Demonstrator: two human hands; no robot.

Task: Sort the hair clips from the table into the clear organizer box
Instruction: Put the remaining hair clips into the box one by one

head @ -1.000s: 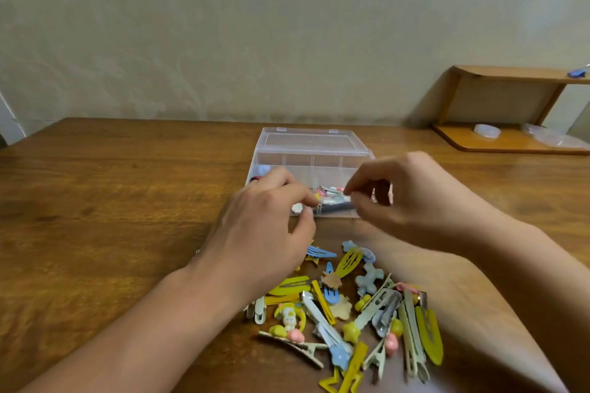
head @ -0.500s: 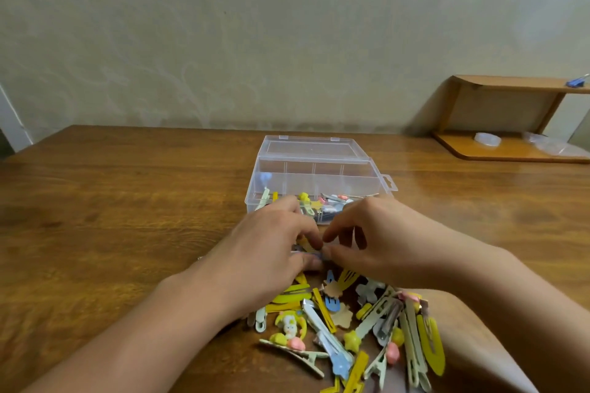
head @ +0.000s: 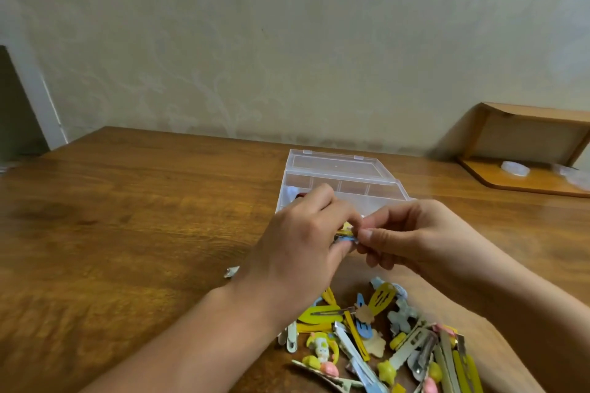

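A clear organizer box (head: 338, 177) stands open on the wooden table (head: 127, 217), its lid folded back toward the wall. Just in front of it, above the table, my left hand (head: 297, 252) and my right hand (head: 412, 239) meet fingertip to fingertip. Both pinch a small blue and yellow hair clip (head: 346, 237), mostly hidden by the fingers. A pile of hair clips (head: 383, 338) in yellow, blue, pink and metal lies on the table below my hands, near the front edge. The box's near compartments are hidden behind my hands.
A small silvery scrap (head: 231, 272) lies on the table left of my left wrist. A low wooden shelf (head: 526, 153) with a small clear lid (head: 514, 168) on it stands at the back right against the wall.
Both hands have lifted from the pile toward the box, now holding a blue and yellow clip between them. The camera has tilted up a little.
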